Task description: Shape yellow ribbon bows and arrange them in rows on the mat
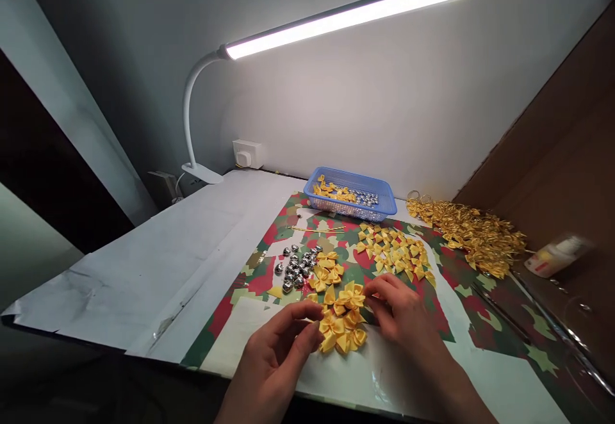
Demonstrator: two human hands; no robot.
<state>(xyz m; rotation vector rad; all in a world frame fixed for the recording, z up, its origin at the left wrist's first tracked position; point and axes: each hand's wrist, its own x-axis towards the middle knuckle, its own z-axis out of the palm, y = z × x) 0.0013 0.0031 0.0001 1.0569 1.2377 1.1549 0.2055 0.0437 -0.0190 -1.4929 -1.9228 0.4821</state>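
Right forearm [444, 363] — cropped, bottle label [539, 261] — blurred

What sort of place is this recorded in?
Probably a small craft workspace: a lit lamp shines over a table spread with groups of yellow bows and shiny silver balls.

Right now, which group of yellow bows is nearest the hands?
The front pile of satin bows, between the left hand and right hand. The other bows lie farther back: beside the silver bells, beyond the right hand, or inside the blue plastic basket.
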